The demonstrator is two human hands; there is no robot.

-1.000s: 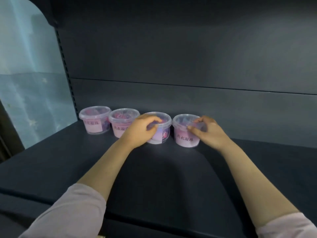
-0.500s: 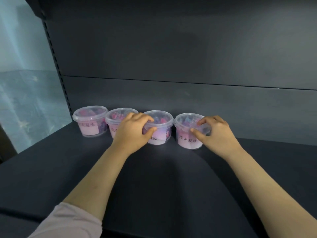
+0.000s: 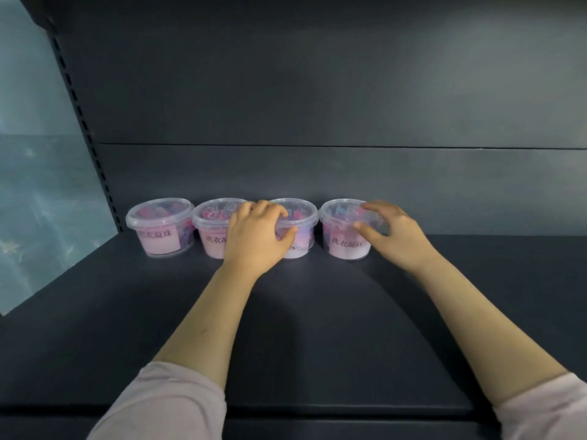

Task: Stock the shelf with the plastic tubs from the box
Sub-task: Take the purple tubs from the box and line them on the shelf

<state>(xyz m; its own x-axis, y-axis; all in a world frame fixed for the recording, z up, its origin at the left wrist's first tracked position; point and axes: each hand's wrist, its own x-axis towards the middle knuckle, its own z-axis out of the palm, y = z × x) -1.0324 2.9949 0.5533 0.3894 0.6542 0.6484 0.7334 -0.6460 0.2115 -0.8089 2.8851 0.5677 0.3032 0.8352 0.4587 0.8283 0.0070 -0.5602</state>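
Now, head view. Four clear lidded tubs stand upright in one row at the back of a dark shelf (image 3: 301, 328), close against the back panel (image 3: 317, 90), numbered here from the left.

Tub 1 (image 3: 160, 228): pink label, "衣凝珠" readable; pink contents show through the lid.
Tub 2 (image 3: 211, 230): just beside tub 1; label reads "洗衣", the remainder hidden by the left hand (image 3: 254, 236).
Tub 3 (image 3: 301, 223): just beside tub 2; only the last character "珠" shows below the thumb.
Tub 4 (image 3: 343, 236): a small gap from tub 3; label reads "洗衣凝珠" in full.

Left hand grips tub 3: fingers curled over the lid, thumb pressed on the front wall.
Right hand (image 3: 397, 239) holds tub 4: fingers curved over the far right of the lid, thumb against the front under the rim; slightly blurred.

Both forearms bare, pale pink sleeves (image 3: 165, 404) at the lower edge. A slotted upright (image 3: 85, 131) borders the shelf on the left, a blue-grey wall (image 3: 38, 201) beyond it.
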